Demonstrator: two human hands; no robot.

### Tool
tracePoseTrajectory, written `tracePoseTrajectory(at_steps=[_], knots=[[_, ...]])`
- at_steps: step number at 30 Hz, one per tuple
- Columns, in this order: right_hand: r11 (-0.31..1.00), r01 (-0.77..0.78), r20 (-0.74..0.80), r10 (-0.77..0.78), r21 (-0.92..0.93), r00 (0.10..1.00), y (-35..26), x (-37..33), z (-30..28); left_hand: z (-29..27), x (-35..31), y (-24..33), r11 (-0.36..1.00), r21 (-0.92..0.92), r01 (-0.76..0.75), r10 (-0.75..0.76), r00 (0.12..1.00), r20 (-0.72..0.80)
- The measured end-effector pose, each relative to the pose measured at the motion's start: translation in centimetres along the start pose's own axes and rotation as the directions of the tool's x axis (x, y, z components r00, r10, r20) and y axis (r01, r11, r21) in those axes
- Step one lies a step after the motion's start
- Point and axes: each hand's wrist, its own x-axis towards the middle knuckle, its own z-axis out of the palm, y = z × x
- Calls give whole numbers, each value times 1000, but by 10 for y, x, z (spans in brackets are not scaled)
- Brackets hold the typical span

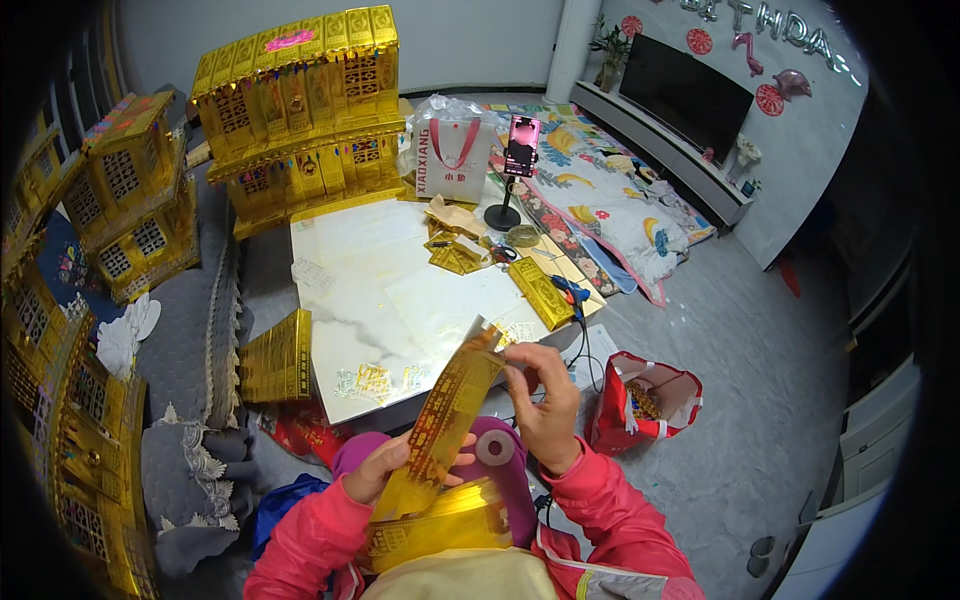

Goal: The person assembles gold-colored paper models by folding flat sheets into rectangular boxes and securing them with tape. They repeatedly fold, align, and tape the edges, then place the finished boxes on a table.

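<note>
A long gold foil paper sheet with printed patterns (447, 420) is held up at a slant above my lap. My left hand (383, 468) grips its lower part, thumb on the near side and fingers behind. At the upper end, my right hand (545, 400) pinches the sheet's right edge between thumb and fingers. Below them, a stack of gold foil sheets (440, 530) lies across my lap. A pale ring shape (493, 447) shows on my purple-clad knee; I cannot tell if it is loose or printed.
The white table (350, 300) carries a gold paper house (300, 110), a phone on a stand (522, 150), a paper bag (450, 160), a gold bundle (541, 293) and a blue glue gun (570, 288). A red bag (640, 400) stands right; more gold houses (130, 190) sit left.
</note>
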Motion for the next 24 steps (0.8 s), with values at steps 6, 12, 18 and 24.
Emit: tracePoseTrajectory(at_steps=[6,12,18,24], knots=[[688,-624,737,192,369,647,6,30,-57,-12,-18,34,967,245,76,-87,996,36],[941,-240,960,-191,239,204,21,42,-59,-3,-19,61,567,820,74,-82,996,-34],[965,-221,880,-23,145,474,20,46,-57,8,-5,78,-287,955,-75,322,931,170],[982,161,368,-116,-95,923,6,48,-43,17,5,80,-523,852,28,456,854,252]])
